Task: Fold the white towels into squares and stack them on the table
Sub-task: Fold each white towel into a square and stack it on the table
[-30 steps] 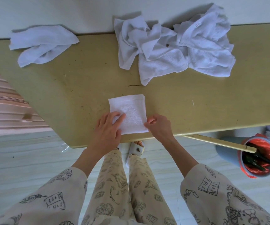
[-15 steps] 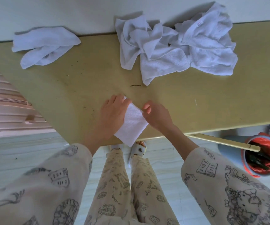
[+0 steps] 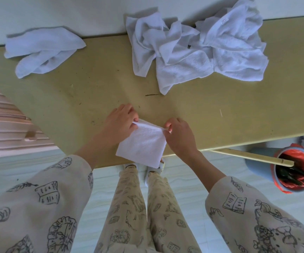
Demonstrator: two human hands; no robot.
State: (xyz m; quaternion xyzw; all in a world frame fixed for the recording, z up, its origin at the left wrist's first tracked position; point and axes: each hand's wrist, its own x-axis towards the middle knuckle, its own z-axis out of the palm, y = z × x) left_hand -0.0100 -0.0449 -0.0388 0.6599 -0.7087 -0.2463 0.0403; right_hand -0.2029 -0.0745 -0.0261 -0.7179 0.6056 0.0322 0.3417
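Folded towel (image 3: 141,143): soft, light, limp; left hand (image 3: 119,123) and right hand (image 3: 179,136) each pinch a far corner, near edge overhanging the table (image 3: 96,92)

The folded towel (image 3: 142,145) hides the left hand (image 3: 119,123) thumb and part of the slippers (image 3: 154,168).

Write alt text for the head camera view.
Both hands, left hand and right hand, pinch the far corners of a folded white towel at the near edge of a tan table. A heap of crumpled white towels lies at the far side, one loose towel far left.
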